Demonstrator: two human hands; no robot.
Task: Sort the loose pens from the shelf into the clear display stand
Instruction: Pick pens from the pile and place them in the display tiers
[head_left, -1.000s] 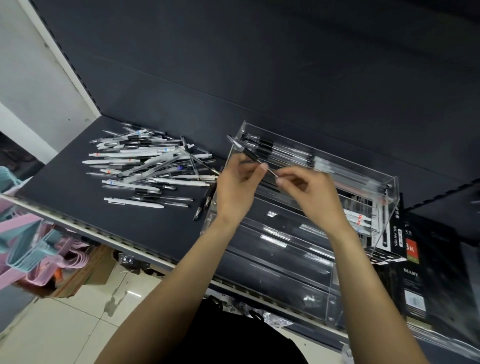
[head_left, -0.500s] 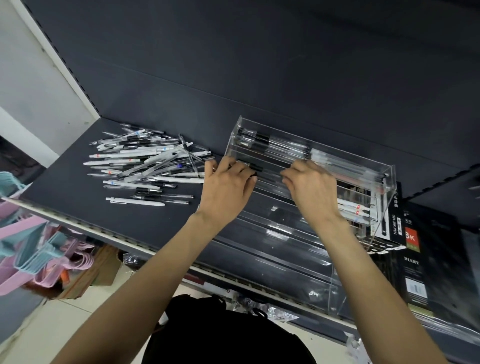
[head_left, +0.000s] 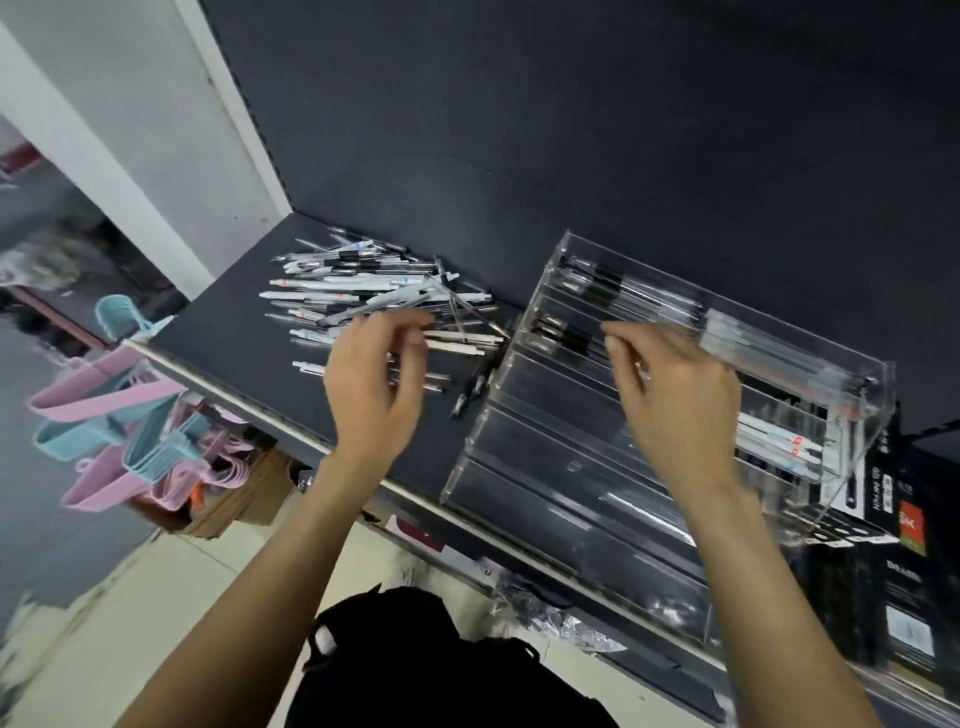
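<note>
Hovering empty with loosely curled fingers, left hand (head_left: 371, 384) above loose pens (head_left: 363, 296), right hand (head_left: 675, 395) over clear stand (head_left: 545, 467).

Shelf (head_left: 218, 332): dark charcoal, plain. Pens (head_left: 363, 291) in the pile: mostly white and grey, some with black grips, small red or blue marks. Display stand (head_left: 519, 415): clear, colourless. Hangers (head_left: 119, 410): pastel pink and light blue. Boxes (head_left: 904, 571): black, red-and-green label.

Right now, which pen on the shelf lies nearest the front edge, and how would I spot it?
Start at the dark shelf, at the pile of loose pens left of the clear display stand. The white pen lies alone at the pile's near edge, just left of the left hand.
</note>
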